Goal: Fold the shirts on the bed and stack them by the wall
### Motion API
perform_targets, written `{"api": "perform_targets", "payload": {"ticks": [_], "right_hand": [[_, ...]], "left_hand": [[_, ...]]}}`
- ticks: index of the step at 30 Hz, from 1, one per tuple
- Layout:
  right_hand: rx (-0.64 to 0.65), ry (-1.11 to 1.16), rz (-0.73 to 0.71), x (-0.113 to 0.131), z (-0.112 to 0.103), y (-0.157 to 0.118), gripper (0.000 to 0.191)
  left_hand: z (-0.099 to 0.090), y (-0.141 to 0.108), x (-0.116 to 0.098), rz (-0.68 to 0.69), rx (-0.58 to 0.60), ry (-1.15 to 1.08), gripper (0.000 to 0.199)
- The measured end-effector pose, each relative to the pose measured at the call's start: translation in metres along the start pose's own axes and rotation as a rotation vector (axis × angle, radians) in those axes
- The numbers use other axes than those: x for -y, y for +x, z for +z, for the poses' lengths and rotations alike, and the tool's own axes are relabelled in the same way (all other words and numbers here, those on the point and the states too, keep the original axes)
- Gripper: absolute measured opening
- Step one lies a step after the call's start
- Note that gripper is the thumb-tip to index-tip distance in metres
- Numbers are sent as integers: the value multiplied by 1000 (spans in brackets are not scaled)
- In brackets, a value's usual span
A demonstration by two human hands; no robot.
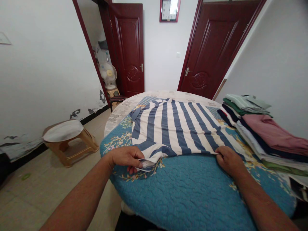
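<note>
A blue-and-white striped shirt (170,125) lies spread on a table with a blue quilted cover (187,189). At the shirt's near left corner, my left hand (131,158) pinches the end of a sleeve, whose opening shows beside the fingers. My right hand (227,158) is closed on the shirt's near edge, farther to the right. Between the two hands the near edge runs fairly straight, and small creases show in the cloth. The shirt's far left part is bunched up a little.
Folded clothes (271,128) are stacked at the table's right side. On the floor at the left stands a tan stool (69,138) with a pale top. A fan (109,75) is in the doorway behind.
</note>
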State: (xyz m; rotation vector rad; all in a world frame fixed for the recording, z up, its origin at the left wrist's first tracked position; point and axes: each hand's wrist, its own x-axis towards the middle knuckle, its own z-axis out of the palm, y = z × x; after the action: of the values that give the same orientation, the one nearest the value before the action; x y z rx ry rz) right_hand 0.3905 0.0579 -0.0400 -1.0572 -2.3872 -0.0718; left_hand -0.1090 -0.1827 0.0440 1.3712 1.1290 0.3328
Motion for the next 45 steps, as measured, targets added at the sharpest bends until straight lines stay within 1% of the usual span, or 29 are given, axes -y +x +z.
{"api": "perform_targets", "payload": {"ticks": [1, 2, 3, 4, 5, 6, 8, 9, 10, 11, 12, 15, 17, 19, 22, 23, 26, 28, 29, 31, 34, 35, 37, 40, 42, 44, 45], "right_hand": [[4, 8, -4, 0, -1, 0, 10], [10, 21, -14, 0, -2, 0, 10], [14, 37, -26, 1, -3, 0, 10], [17, 53, -40, 3, -4, 0, 10], [18, 70, -57, 6, -5, 1, 11], [19, 87, -73, 9, -6, 1, 12], [28, 113, -110, 16, -7, 3, 15], [36, 120, -128, 19, -6, 4, 16], [42, 122, -144, 22, -5, 4, 17], [43, 119, -159, 23, -4, 5, 16], [41, 113, -171, 24, -2, 5, 15], [33, 96, -187, 23, 2, 5, 11], [33, 91, -183, 21, 3, 5, 11], [34, 94, -174, 19, 4, 4, 11], [35, 113, -164, 19, 2, 4, 12], [41, 122, -160, 20, 1, 4, 13], [69, 157, -138, 21, -2, 3, 17], [87, 174, -103, 22, -4, 4, 21], [101, 174, -77, 23, -5, 6, 23], [162, 154, -18, 24, -6, 13, 27], [273, 131, 33, 31, -10, 36, 29], [291, 135, 33, 35, -12, 48, 28], [292, 160, 11, 51, -16, 75, 27], [245, 222, -48, 91, -11, 119, 26], [224, 285, -102, 123, 5, 143, 26], [227, 346, -147, 153, 30, 156, 26], [235, 373, -164, 165, 45, 159, 25]], "left_hand": [[-3, -3, -1, 5, 11, -6, 41], [-8, -5, 0, 14, -9, -12, 43], [-15, -8, 1, 29, -71, -11, 45], [-24, -9, 4, 45, -185, 5, 46], [-35, -8, 7, 54, -353, 42, 45], [-47, -6, 11, 48, -559, 101, 43], [-71, 3, 19, -33, -997, 275, 35], [-83, 10, 23, -98, -1152, 358, 31], [-92, 17, 26, -160, -1233, 413, 28], [-100, 25, 29, -209, -1254, 440, 26], [-106, 32, 32, -242, -1242, 451, 26], [-114, 45, 37, -276, -1178, 460, 24], [-115, 45, 39, -299, -1172, 483, 21], [-118, 40, 42, -335, -1169, 499, 17], [-125, 32, 44, -375, -1224, 513, 5], [-128, 32, 44, -375, -1270, 519, 10], [-138, 40, 37, -318, -1425, 545, 37], [-145, 52, 30, -301, -1478, 566, 51], [-148, 59, 26, -322, -1485, 579, 53], [-155, 72, 22, -407, -1472, 601, 51], [-165, 86, 24, -508, -1444, 544, 49], [-169, 88, 26, -520, -1444, 504, 50], [-178, 90, 31, -502, -1454, 414, 53], [-189, 89, 39, -443, -1450, 313, 49], [-193, 89, 44, -428, -1437, 278, 42], [-195, 90, 47, -420, -1444, 252, 36], [-195, 91, 49, -404, -1467, 233, 36]]}}
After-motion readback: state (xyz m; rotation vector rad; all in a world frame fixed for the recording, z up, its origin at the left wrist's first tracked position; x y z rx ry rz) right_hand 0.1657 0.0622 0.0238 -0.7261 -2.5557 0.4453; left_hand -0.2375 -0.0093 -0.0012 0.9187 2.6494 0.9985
